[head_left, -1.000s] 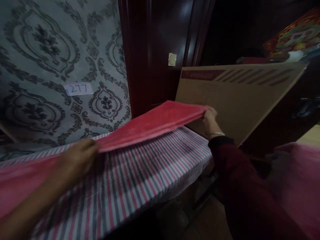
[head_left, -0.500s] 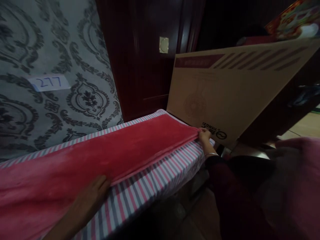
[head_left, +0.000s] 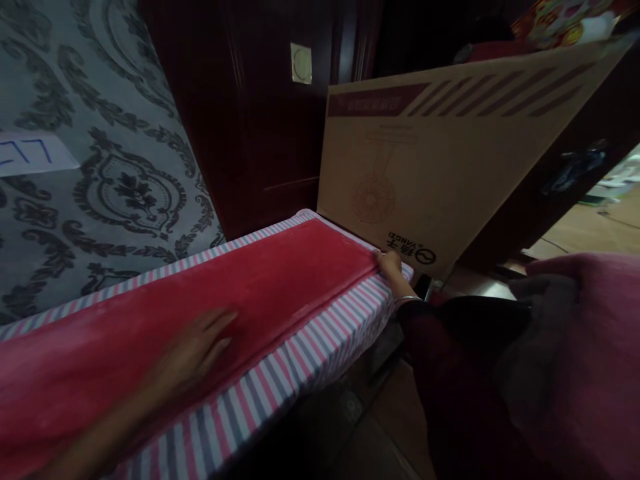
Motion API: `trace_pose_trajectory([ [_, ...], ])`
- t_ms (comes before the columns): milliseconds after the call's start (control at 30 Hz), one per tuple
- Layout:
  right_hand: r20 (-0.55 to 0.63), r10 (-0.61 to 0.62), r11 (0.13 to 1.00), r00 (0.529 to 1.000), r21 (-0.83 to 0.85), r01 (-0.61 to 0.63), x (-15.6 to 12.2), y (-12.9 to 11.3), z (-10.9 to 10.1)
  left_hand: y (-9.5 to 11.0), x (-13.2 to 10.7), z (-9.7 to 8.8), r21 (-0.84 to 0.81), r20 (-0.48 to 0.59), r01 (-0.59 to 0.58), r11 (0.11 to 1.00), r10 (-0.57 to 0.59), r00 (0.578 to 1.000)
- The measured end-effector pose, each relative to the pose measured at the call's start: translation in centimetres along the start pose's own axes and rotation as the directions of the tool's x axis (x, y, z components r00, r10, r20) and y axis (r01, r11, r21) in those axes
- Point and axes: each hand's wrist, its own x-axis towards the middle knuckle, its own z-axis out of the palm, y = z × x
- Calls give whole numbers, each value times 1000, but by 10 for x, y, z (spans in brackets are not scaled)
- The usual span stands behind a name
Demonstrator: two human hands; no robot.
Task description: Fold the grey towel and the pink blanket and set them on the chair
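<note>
A long folded red cloth [head_left: 280, 280] with a plush look lies flat along a bench-like surface with a striped cover [head_left: 295, 360] in pink, grey and white. My left hand [head_left: 195, 350] is over the near half of the cloth, fingers stretched out and slightly apart, somewhat blurred; whether it touches the cloth I cannot tell. At the cloth's far right corner, my right hand [head_left: 390, 267] has its fingers closed on the edge. A band circles that wrist below a dark sleeve.
A large cardboard box [head_left: 425, 153] stands just beyond the far end, before a dark red wooden panel [head_left: 260, 120]. Patterned wallpaper [head_left: 130, 187] runs along the left, with a numbered paper [head_left: 40, 153]. Pink fuzzy fabric [head_left: 595, 360] fills the lower right.
My left hand has lifted from the cloth's near edge and moved inward over it, fingers spreading. My right hand stays at the corner, and the cloth edge there lies flatter. The view has shifted right.
</note>
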Motion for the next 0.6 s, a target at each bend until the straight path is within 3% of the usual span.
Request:
trace_pose_trajectory([
  [100,21,-7,999,1000,-49,8,-1,-6,-1,-1,31,24,64,99,-16,998,9,995],
  [167,21,-9,997,1000,-76,10,-4,-7,-2,0,36,44,128,155,-27,991,6,988],
  [267,9,-10,994,1000,-107,11,-11,-6,-1,-2,29,64,170,148,-60,984,35,988],
  [367,-18,-22,991,1000,-129,20,-21,-6,1,-12,36,65,116,91,-55,992,44,995],
  [467,-48,-33,990,998,-138,26,-29,-8,4,-28,81,55,57,81,36,998,-41,996],
  [600,-64,-48,991,997,-125,40,-31,-7,6,-42,182,50,2,190,204,979,-200,961],
])
